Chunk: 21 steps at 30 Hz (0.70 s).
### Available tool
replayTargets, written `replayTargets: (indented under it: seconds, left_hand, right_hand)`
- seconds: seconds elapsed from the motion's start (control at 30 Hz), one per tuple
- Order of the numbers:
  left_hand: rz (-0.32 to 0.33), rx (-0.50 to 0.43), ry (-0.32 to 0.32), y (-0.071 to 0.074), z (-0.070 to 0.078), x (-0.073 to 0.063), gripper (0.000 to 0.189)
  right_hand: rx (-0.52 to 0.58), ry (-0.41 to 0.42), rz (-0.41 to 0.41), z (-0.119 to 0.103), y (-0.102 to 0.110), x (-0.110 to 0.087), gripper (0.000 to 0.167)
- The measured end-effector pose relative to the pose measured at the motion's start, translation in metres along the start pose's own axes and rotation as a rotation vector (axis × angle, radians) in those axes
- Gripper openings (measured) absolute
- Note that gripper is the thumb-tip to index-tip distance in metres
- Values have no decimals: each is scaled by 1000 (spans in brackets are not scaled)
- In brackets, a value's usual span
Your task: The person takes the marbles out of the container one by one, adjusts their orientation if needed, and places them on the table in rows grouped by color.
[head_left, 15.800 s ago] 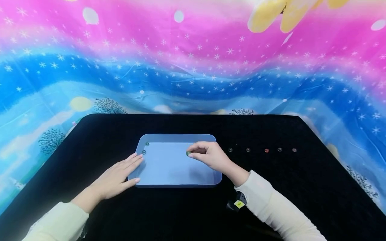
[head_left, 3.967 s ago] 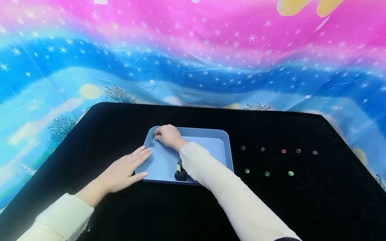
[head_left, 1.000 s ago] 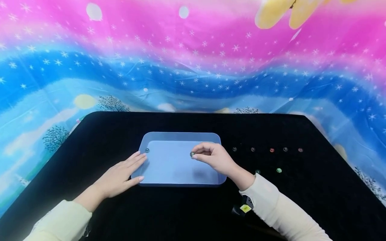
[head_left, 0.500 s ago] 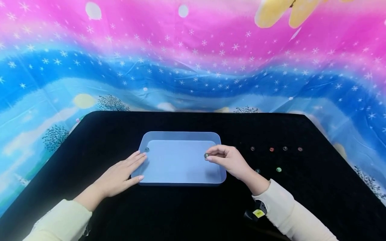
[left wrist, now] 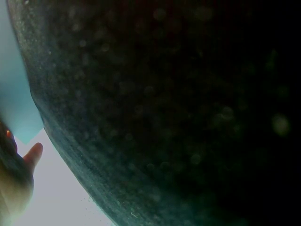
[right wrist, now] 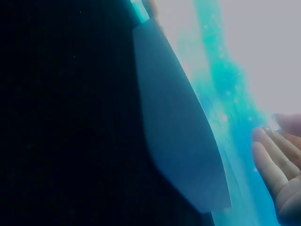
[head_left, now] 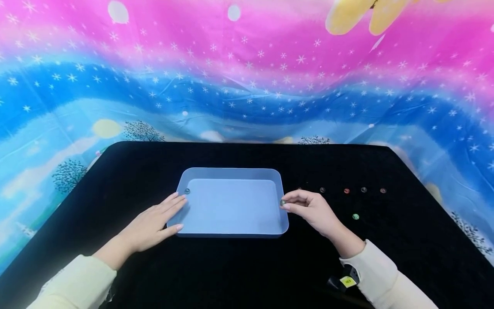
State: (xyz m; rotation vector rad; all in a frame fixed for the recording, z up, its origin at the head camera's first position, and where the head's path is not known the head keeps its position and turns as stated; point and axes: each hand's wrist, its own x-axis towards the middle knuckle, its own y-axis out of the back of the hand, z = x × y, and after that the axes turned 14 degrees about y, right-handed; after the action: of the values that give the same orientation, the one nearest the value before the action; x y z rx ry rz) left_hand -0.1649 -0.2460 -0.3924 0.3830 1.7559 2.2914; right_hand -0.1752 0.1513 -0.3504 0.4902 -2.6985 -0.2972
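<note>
A shallow blue-grey tray (head_left: pixel 231 234) sits on a black-covered table. My left hand (head_left: pixel 148 229) lies with straight fingers over the tray's left rim, and a small clear greenish marble (head_left: pixel 187 191) is inside the tray just beyond its fingertips. My right hand (head_left: pixel 314 212) pinches another greenish glass marble (head_left: pixel 282 203) between thumb and fingers, at the tray's right rim. In the right wrist view the right hand (right wrist: pixel 282 162) shows at the right edge; the left wrist view catches part of the left hand (left wrist: pixel 14 186).
Right of the tray, a row of small marbles lies on the black cloth (head_left: pixel 239 270), one of them a reddish marble (head_left: pixel 346 191). A green marble (head_left: pixel 356 216) lies nearer. My right hand partly hides the row's left end. A patterned curtain (head_left: pixel 247 86) hangs behind.
Over the last second my right hand has carried its marble rightward from above the tray to its right rim. Earlier, two marbles lay at the tray's left; now one does. The left hand stays put.
</note>
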Motion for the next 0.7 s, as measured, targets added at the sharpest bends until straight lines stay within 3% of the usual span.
replayTargets:
  seconds: [0.7]
  left_hand:
    - [1,-12,0,0,1,0,61]
  right_hand:
    - [-3,53,0,14,43,-37,23]
